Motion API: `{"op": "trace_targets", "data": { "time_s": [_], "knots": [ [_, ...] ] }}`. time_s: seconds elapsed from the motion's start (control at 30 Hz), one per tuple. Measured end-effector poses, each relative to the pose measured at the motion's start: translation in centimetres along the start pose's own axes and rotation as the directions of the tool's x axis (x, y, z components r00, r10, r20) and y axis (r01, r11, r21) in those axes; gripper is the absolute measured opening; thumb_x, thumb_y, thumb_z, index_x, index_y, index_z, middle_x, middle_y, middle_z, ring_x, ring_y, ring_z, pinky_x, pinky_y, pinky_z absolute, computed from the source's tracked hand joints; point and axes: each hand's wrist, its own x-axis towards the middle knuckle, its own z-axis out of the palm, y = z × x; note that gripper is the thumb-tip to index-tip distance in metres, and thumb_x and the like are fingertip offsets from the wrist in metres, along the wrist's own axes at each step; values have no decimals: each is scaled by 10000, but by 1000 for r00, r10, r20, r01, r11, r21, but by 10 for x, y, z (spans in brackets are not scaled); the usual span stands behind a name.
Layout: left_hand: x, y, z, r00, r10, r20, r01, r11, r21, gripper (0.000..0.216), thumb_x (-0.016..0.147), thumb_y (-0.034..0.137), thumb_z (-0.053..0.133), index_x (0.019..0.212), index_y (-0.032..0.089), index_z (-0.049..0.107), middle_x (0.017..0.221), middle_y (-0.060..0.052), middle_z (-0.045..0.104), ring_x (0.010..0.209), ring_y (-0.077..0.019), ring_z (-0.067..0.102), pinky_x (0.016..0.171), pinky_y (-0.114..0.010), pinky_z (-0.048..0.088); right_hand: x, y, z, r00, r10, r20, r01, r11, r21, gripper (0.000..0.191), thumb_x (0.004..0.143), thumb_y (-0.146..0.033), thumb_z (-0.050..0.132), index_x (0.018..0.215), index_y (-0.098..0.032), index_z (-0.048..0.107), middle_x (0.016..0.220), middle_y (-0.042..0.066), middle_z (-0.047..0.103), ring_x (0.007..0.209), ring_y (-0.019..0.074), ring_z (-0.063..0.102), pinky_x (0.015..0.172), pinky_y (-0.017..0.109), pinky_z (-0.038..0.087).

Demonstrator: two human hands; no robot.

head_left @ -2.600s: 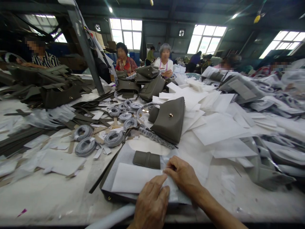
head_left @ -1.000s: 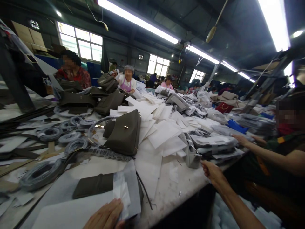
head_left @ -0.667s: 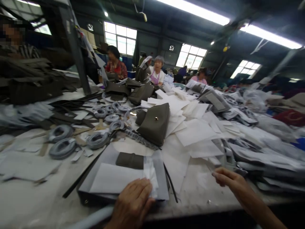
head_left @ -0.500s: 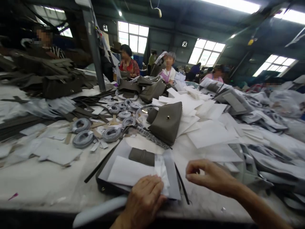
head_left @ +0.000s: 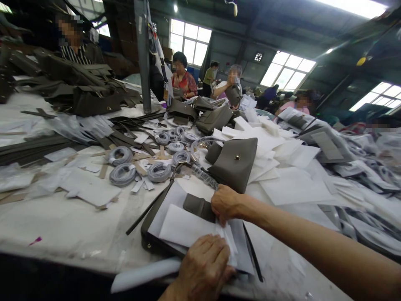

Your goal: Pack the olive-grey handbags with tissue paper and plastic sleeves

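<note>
A dark grey-brown handbag [head_left: 145, 238] lies near the table's front edge, with pale grey wrapping sheets over it. On top are a white foam sheet [head_left: 184, 225], a grey-brown strap tab [head_left: 194, 205] and a crinkled white wrapping strip [head_left: 230, 240]. My left hand [head_left: 202, 261] presses down at the foam sheet and strip, its fingers bent and close together; its fingertips are partly hidden. My right hand [head_left: 226, 204] is closed at the upper end of the strip, against the tab's right end. A thin dark strap [head_left: 253, 253] sticks out at the bag's right.
Another grey-brown handbag [head_left: 236, 161] stands just behind. White foam sheets [head_left: 294, 184] pile up at the right, wrapped strap coils [head_left: 123, 174] lie at the left. A foam roll [head_left: 145, 274] overhangs the front edge. A metal post [head_left: 142, 58] rises behind; several people work beyond.
My right hand has moved left from beside the handbag onto the strip and closed there. My left hand stays on the wrapping, fingers more bent. The view has shifted, moving the scene rightward.
</note>
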Motion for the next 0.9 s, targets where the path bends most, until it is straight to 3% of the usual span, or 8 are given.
{"op": "trace_targets", "data": {
  "time_s": [0.1,0.17,0.3,0.43,0.5,0.6,0.77,0.9],
  "knots": [
    [-2,-1,2,1000,-4,-8,4,1000,-10,357,1030,342,340,1090,130,620,1026,-80,716,944,-221,674,877,-356,548,-5,12,-1,993,49,-106,-53,998,-35,429,463,-291,954,784,-150,707,943,122,733,957,302,649,856,372,402],
    [-2,0,2,1000,-3,-11,3,1000,-19,352,1028,340,343,1094,132,619,1030,-79,714,947,-221,671,876,-354,546,-16,17,-3,978,99,-183,-104,994,-19,431,598,-307,910,940,-154,695,1050,127,717,1010,290,639,867,362,403],
    [-2,2,-1,1000,-19,18,20,998,-55,315,1021,329,372,1092,142,615,1026,-70,709,954,-217,664,910,-359,534,-44,13,3,925,239,-296,-221,971,94,212,909,-263,646,1113,-205,652,1101,78,723,1005,231,668,817,311,435],
    [-2,5,-3,998,-44,38,47,997,-63,283,1017,311,391,1115,158,608,1044,-60,709,969,-215,660,933,-371,525,-54,-2,32,899,304,-316,-248,946,207,279,993,-310,504,1215,-206,639,1046,69,756,936,222,713,781,296,488],
    [-1,4,-4,998,-52,43,54,997,-55,278,1012,307,403,1145,162,600,1062,-64,707,987,-220,657,931,-380,525,-55,-7,45,898,298,-323,-226,944,242,296,988,-315,514,1219,-190,650,1038,73,761,951,225,717,823,299,509],
    [-1,4,-5,995,-54,86,60,997,-58,247,993,320,460,1124,165,600,1055,-65,703,992,-212,651,922,-367,528,-61,-16,54,867,301,-396,-196,939,284,352,1016,-292,433,1277,-146,618,1204,125,707,1103,258,669,981,394,488],
    [-5,3,4,989,-1,147,1,1000,2,203,947,299,521,1011,137,627,950,-78,711,949,-215,660,885,-363,550,-71,-54,79,651,237,-721,52,934,354,457,1018,-368,401,1421,-180,507,1411,123,568,1294,268,543,1085,484,452],
    [-11,0,-5,951,160,264,-201,970,137,264,927,196,520,1136,73,624,1130,-152,698,1156,-251,607,1018,-404,490,-59,-75,122,674,151,-723,151,930,335,487,1032,-355,339,1469,-172,453,1455,129,515,1319,265,520,1075,483,475]
  ]
}}
